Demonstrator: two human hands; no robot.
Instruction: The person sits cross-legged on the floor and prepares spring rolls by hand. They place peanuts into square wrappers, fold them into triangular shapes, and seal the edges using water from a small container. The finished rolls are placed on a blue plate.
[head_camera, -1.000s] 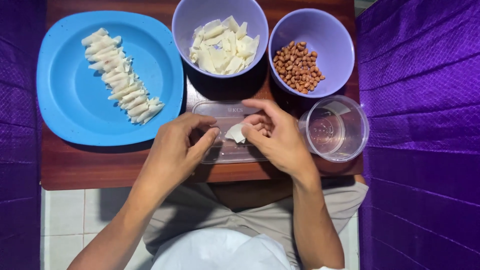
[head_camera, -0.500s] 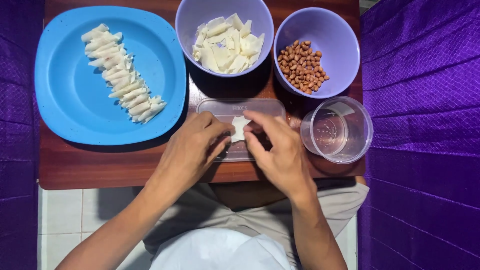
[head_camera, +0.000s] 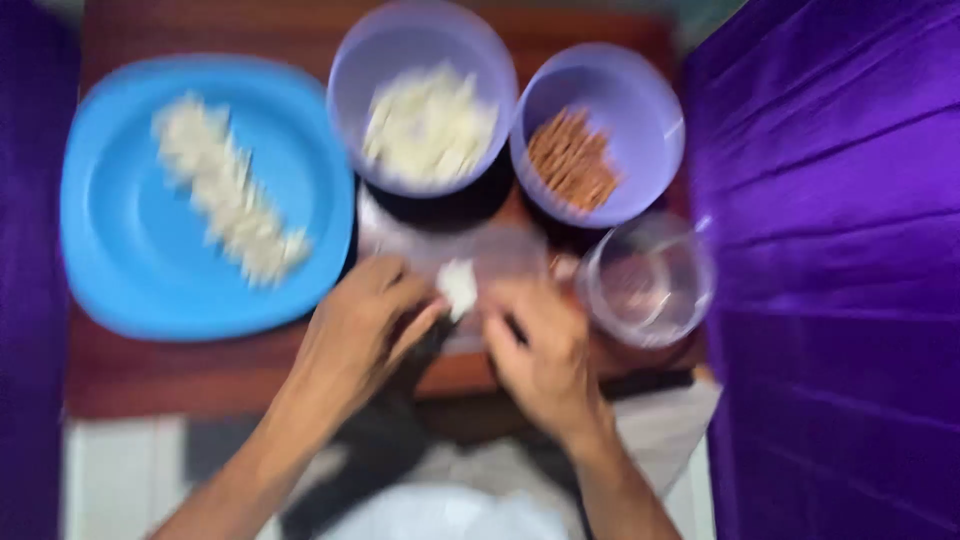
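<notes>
Both the left hand (head_camera: 365, 325) and right hand (head_camera: 540, 350) pinch a small white wrapper (head_camera: 458, 287) (blurred), which could tear or slip toward the clear cup (head_camera: 648, 280) at right if pulled unevenly.

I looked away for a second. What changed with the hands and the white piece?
Little that shows: both hands, left and right, keep pinching the white piece between them, now nearer the left fingers. The picture has blurred, so finer moves can't be told. Plate, bowls and clear cup stayed put.
</notes>
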